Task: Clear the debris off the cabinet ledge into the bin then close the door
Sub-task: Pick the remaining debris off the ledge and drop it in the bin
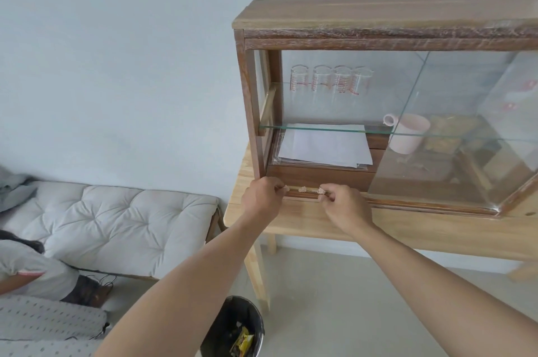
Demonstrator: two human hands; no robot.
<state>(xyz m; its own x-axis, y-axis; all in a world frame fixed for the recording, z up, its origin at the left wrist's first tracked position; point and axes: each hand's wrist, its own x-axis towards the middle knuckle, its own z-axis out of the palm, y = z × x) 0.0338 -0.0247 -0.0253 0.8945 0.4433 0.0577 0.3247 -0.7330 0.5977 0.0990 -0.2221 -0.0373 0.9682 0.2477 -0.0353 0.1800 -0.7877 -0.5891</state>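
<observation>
- We see the wooden cabinet (378, 21) standing on a pale wooden table (436, 228), its left edge close to the table's left end.
- The glass door (436, 138) is slid to the right, so the left part of the cabinet front stands open.
- Along the bottom front runs the ledge (302, 196), a narrow grooved track just above the table top.
- Our left hand (263, 198) is at the ledge's left end, right by the cabinet's corner post, fingers pinched on a small pale scrap.
- Our right hand (343, 208) is a little further right along the ledge, fingertips pinched on another scrap of debris (321, 190).
- 1 more crumb (302, 189) lies on the ledge between the 2 hands, touching neither.
- More bits (416, 164) lie inside, behind the glass door.
- The black bin (233, 327) stands on the floor below the table's left end, directly under our left forearm, with a yellow wrapper (243, 342) in it.
- The floor around the bin and under the table is open; a white cushioned bench (116, 211) sits well apart to the left.
- Inside, 4 glasses (330, 79) stand on the glass shelf (334, 129), papers (323, 147) and a pink mug (407, 135) below.
</observation>
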